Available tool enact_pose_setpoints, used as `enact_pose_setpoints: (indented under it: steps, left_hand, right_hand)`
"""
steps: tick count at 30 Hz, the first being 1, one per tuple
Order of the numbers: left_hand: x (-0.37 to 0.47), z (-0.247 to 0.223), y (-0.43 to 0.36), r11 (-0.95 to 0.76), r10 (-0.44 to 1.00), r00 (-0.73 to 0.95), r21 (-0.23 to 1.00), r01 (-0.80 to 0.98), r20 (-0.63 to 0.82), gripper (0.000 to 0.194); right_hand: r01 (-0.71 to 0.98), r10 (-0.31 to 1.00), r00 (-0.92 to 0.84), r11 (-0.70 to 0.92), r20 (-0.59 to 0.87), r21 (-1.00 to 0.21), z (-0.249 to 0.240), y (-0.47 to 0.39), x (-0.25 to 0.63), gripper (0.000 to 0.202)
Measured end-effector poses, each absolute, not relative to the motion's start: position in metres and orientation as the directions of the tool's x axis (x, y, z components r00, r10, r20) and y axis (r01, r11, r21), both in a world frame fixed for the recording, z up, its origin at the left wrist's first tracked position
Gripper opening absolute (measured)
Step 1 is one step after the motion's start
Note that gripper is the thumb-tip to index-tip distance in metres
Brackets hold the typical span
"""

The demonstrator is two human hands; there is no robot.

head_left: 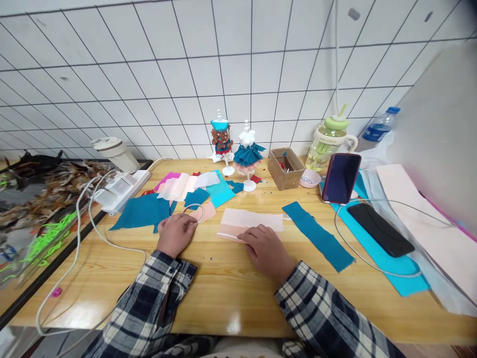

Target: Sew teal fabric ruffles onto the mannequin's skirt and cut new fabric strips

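Observation:
My left hand (176, 233) is closed in a pinch on a thin pale ring (203, 213), which looks like a narrow roll of tape and stands up over the table. My right hand (266, 251) rests on a pale pink crepe paper strip (253, 217), its fingers together and pressed on the near edge; the thumb is mostly hidden. A narrow white band (228, 235) runs along that edge, partly under my fingertips. To the right lies a long teal crepe paper strip (318, 236). A small peach piece (208, 212) lies just behind the ring.
Behind stand two small dress forms (248, 156) (222, 141) in paper clothes and a cardboard box (285, 174). Paper pieces (139, 211) lie left. On the right are phones (380, 229), a cable, a drinking bottle (324, 146) and paper sheets. A power strip (122, 191) sits left.

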State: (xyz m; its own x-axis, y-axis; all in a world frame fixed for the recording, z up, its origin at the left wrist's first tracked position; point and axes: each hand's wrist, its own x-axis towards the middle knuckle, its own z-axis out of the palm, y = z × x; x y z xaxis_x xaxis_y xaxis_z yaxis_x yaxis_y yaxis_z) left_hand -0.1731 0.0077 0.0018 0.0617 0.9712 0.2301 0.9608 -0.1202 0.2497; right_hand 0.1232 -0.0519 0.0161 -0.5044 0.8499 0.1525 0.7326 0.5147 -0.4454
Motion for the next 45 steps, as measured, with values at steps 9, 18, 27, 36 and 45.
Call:
enact_pose_setpoints:
  steps: [9,18,27,36,45]
  left_hand:
    - [-0.156,0.014,-0.002,-0.056,0.855,-0.286,0.625,0.778,0.433,0.022]
    - [-0.062,0.001,-0.063,-0.365,0.931,0.134,0.889,0.277,0.340,0.017]
    - [-0.049,0.024,-0.058,-0.473,0.837,0.486,0.780,0.410,0.252,0.029]
    - [-0.053,0.017,-0.055,-0.509,0.839,0.458,0.722,0.469,0.294,0.019]
    - [-0.057,0.018,-0.054,-0.597,0.802,0.483,0.482,0.641,0.351,0.023]
  right_hand:
    - [0.669,0.871,-0.405,0.490,0.278,-0.558,0.020,-0.053,0.122,0.030]
    - [0.469,0.877,-0.205,0.478,0.435,-0.742,0.020,-0.061,0.114,0.062]
    - [0.266,0.948,-0.059,0.316,0.312,-0.911,0.013,-0.058,0.117,0.058]
    - [0.041,0.974,-0.053,0.224,0.222,-0.974,0.015,-0.062,0.115,0.055]
    - [0.259,0.941,-0.054,0.335,0.333,-0.906,0.022,-0.061,0.115,0.033]
